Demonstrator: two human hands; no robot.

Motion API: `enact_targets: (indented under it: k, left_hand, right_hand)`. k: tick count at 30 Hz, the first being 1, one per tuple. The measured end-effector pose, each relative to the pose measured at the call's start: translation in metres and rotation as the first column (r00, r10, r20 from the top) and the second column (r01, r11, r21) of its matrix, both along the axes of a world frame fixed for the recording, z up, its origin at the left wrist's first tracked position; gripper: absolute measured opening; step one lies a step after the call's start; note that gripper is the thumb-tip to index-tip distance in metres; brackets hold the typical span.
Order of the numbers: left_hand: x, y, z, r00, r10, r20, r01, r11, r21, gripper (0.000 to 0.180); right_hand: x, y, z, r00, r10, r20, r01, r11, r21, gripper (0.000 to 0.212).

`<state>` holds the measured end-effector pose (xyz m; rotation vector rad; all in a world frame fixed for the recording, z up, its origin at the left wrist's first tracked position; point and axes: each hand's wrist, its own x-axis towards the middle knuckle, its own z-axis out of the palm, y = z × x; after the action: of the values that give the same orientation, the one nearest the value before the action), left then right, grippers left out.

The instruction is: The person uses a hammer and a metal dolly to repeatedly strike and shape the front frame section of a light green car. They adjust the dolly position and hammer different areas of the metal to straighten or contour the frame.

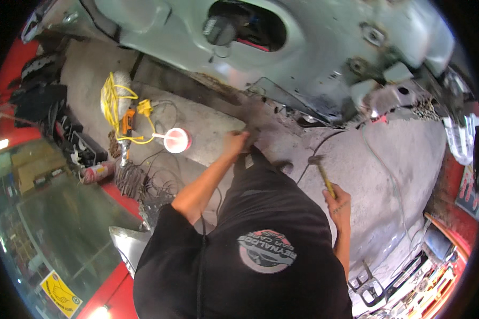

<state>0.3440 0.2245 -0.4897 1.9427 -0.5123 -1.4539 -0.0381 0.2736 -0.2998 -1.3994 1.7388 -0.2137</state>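
My right hand (pixel 338 203) is wrapped round the yellowish handle of a hammer (pixel 325 178), out to the right of my legs. The hammer's dark head points away from me, above the grey floor. In front of my body, my left hand (pixel 236 142) reaches forward beside the edge of a flat grey board (pixel 202 130). Its fingers are smeared and lost against a dark patch, so whether they hold anything does not show. Beyond both hands stands a pale green-grey car body panel (pixel 308 48), with a round black cap (pixel 219 31) in its oval opening.
Left of the board stand a tub of pinkish paste (pixel 176 140) with a stick in it and a yellow cord (pixel 110 101). An orange-and-black power tool (pixel 126 125) lies beside them. A red car with a windshield (pixel 64 212) fills the left. A thin hose (pixel 391 175) crosses the right floor.
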Motion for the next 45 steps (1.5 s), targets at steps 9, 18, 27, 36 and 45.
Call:
enact_targets:
  k: [9,18,27,36,45]
  left_hand:
    - [0.12,0.099,-0.124,0.278,-0.381,0.882,0.33,0.9,0.285,0.035]
    - [0.135,0.079,-0.122,0.181,-0.532,0.828,0.475,0.784,0.4,0.049]
    - [0.001,-0.005,-0.125,0.162,-0.676,0.719,0.891,0.413,0.187,0.046]
    - [-0.22,-0.089,-0.049,0.3,-0.952,-0.055,0.954,0.301,-0.011,0.048]
    - [-0.432,-0.174,-0.059,0.16,-0.985,0.06,0.985,0.155,-0.08,0.039]
  right_hand:
    - [-0.093,0.037,-0.048,0.95,0.261,-0.171,-0.259,0.965,0.034,0.03]
    - [-0.192,0.151,-0.193,0.985,-0.1,-0.143,0.106,0.994,0.029,0.035]
    - [-0.218,0.239,-0.285,0.865,-0.419,-0.275,0.452,0.889,0.068,0.032]
    - [-0.263,0.266,-0.323,0.749,-0.658,-0.07,0.662,0.745,0.086,0.022]
    - [-0.453,0.17,-0.295,0.486,-0.874,0.032,0.844,0.478,0.243,0.019]
